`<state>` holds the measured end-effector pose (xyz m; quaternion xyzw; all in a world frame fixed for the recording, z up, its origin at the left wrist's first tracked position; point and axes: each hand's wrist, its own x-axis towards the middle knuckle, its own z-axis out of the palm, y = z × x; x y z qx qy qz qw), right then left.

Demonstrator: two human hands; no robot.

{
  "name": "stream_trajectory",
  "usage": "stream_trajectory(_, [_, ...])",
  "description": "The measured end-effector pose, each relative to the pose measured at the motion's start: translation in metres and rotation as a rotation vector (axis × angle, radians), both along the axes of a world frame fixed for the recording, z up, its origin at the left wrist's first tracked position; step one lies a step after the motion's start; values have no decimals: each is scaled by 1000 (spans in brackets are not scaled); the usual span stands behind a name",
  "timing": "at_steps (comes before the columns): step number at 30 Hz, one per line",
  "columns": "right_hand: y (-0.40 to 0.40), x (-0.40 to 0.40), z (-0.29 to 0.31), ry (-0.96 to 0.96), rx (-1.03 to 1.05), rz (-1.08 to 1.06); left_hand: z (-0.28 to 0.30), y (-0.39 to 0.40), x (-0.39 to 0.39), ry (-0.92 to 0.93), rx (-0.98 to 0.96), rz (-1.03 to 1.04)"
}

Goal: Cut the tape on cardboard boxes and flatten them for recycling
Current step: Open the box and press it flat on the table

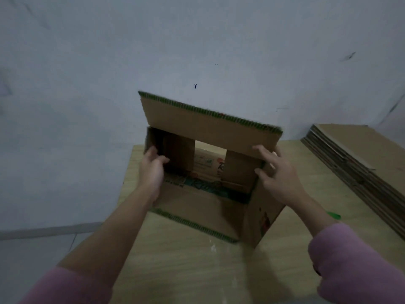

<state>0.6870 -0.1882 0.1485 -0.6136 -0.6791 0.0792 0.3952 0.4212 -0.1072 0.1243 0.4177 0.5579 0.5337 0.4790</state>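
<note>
Cardboard box (210, 172) sits open-ended on the wooden table (186, 260), left hand (151, 170) gripping its left wall, right hand (278, 174) spread loose on the right; I judge uneven pressure could skew the collapse.

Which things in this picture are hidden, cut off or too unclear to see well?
Head view only:
- Green object: mostly hidden behind the right forearm; whether it is the cutter cannot be told.
- Print inside the box: too dark and blurred to read.
- Stack of flat cardboard: cut off by the right edge.
- Left hand: fingertips hidden inside the box.
- Right hand: palm hidden, against the box side.
</note>
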Motion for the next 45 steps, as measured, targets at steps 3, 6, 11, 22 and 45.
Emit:
stream_trajectory(3, [1,4,-3,-1,-18,-59,5,4,-38,-160,-56,184])
stream_trajectory(6, [3,9,-6,85,-80,-46,16,10,-59,-250,-81,195])
stream_trajectory(11, [7,11,-4,163,-205,45,23,26,-54,118,6,219])
stream_trajectory(22, [84,35,7,-2,-403,-161,19,-15,72,1140,186,-467])
stream_trajectory(45, [38,-60,-49,1168,-653,8,13,-21,32,1168,749,-490])
